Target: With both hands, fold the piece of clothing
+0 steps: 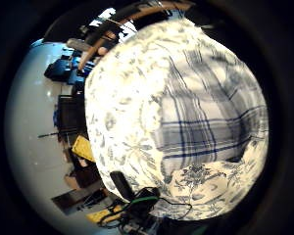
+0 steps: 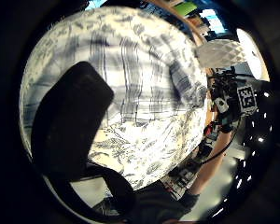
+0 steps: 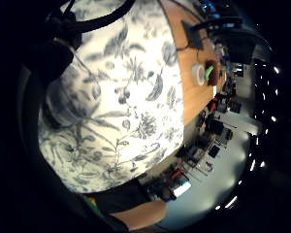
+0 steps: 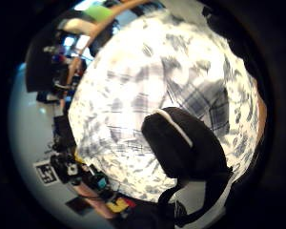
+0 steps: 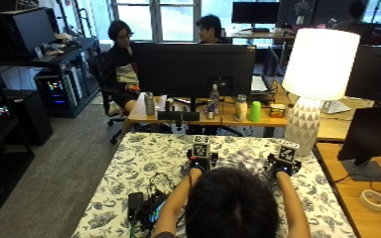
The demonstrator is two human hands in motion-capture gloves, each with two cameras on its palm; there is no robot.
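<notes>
At the centre of the outside view, a blue plaid garment (image 5: 243,159) is seen lying on a floral tablecloth (image 5: 138,173). The left hand (image 5: 200,162) and right hand (image 5: 282,166) are placed at its edges; whether the fingers are closed cannot be told. Uneven lifting could skew the fold.

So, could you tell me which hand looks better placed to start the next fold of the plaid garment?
Neither clearly: the left hand and right hand sit level on either side of the plaid garment on the floral tablecloth. Both palms are close over it, so both together suits best.
</notes>
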